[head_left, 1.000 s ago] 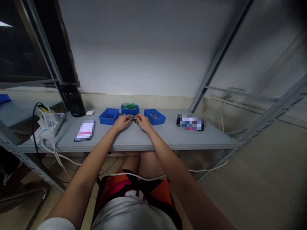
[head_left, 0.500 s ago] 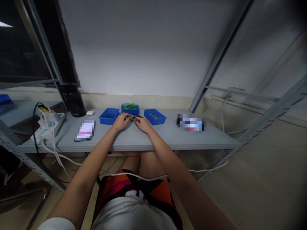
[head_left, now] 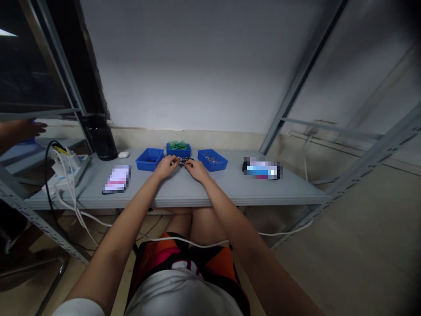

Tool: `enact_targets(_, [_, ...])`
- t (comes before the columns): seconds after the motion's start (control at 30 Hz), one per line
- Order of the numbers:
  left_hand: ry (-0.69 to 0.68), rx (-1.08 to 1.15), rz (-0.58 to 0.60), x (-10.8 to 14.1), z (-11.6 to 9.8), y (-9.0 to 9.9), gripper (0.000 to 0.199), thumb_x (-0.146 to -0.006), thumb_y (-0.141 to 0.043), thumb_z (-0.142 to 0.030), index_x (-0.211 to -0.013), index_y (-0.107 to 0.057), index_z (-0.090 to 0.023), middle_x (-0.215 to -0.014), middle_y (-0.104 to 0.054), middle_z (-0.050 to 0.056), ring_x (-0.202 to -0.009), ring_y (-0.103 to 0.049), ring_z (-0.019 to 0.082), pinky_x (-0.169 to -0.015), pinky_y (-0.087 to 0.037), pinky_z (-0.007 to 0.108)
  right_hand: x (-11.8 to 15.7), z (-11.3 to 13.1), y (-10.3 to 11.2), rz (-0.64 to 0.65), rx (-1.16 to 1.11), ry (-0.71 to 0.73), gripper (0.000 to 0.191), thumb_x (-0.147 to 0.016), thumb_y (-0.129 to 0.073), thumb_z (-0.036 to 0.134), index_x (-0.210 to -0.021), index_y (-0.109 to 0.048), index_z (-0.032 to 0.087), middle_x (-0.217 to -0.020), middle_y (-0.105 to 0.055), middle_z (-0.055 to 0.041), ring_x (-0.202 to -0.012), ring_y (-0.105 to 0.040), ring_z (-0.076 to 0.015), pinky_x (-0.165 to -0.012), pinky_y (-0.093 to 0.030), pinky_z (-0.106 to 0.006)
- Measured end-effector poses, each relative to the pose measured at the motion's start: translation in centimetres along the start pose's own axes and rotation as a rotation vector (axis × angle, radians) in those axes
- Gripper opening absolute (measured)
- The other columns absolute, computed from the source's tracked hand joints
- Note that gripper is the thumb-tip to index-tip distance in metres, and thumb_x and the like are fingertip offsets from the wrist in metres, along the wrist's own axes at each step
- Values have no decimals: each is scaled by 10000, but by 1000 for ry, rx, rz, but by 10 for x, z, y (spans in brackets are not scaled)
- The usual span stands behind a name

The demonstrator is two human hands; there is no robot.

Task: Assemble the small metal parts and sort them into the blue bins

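Note:
My left hand (head_left: 167,166) and my right hand (head_left: 195,168) rest on the grey table (head_left: 184,188), close together with fingers pinched. Between them lies a small pile of dark and metallic pieces (head_left: 181,162); whatever the fingertips hold is too small to make out. Left of my left hand is a blue tray (head_left: 149,166) with dark contents. Behind the pile stands a blue tray (head_left: 178,154) of green pieces (head_left: 178,145). To the right of my right hand, another blue tray (head_left: 217,166) holds thin metallic parts (head_left: 211,159).
A phone (head_left: 117,179), a white case (head_left: 124,155), a black bottle (head_left: 101,138) and a power strip (head_left: 69,175) with cables are on the left. A second device (head_left: 262,169) lies on the right. Another person's hand (head_left: 34,127) reaches in at the far left.
Another person's hand has come into view at the far left. My own hands have barely moved. The picture on the right-hand device's screen differs.

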State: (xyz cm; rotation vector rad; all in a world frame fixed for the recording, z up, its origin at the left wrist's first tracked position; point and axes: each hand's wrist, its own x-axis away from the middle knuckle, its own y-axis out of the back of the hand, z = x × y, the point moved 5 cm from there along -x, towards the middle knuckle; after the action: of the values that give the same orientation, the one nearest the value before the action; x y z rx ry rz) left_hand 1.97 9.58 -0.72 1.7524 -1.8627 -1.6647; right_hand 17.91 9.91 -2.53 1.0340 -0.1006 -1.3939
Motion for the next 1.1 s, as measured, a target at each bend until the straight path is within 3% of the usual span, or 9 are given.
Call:
enact_targets(0.13, [9, -48, 111, 2, 2, -5, 168, -801, -502, -219, -816, -656, -154, -816, -653, 60, -698, -551, 166, -704, -433, 274, -1, 1, 4, -40, -47, -41, 155, -837, -552, 231, -880, -692, 180, -735, -673, -27, -680, -574, -148, -694, -421, -248])
enact_targets(0.43, [-52, 68, 252, 3, -6, -15, 200, -783, -504, -224, -827, -679, -135, -779, -677, 41, -709, -568, 160, -710, -444, 259, 2, 19, 7, -101, -179, 71, 199, -840, -534, 293, -894, -668, 156, -746, -672, -24, -635, -557, -124, -642, -414, -221])
enact_targets(0.7, [8, -39, 68, 1, -3, -1, 218, -842, -490, -239, -884, -678, -136, -849, -666, 72, -718, -572, 172, -725, -446, 279, -2, 9, 10, -139, -143, 16, 210, -858, -528, 287, -927, -672, 151, -709, -651, -19, -634, -553, -131, -653, -414, -226])
enact_targets(0.83, [39, -48, -40, 1, -3, 7, 208, -872, -495, -260, -905, -666, -147, -870, -651, 70, -715, -561, 159, -726, -446, 280, -2, 2, 6, -91, -84, 1, 184, -865, -529, 257, -922, -675, 160, -709, -648, -15, -641, -550, -129, -658, -405, -226])
enact_targets(1.0, [-40, 11, -39, 0, -8, 4, 194, -879, -502, -263, -914, -657, -151, -885, -645, 59, -731, -563, 148, -721, -447, 271, 0, 3, -6, 69, 0, 89, 141, -850, -537, 199, -860, -675, 174, -769, -660, -24, -680, -548, -125, -701, -409, -231])
enact_targets(1.1, [-39, 30, -35, 0, -8, 3, 204, -884, -491, -270, -913, -655, -154, -881, -648, 56, -751, -570, 154, -729, -451, 276, 1, 5, -8, 82, -52, 98, 141, -840, -530, 187, -896, -658, 173, -816, -664, -29, -700, -560, -123, -709, -421, -234])
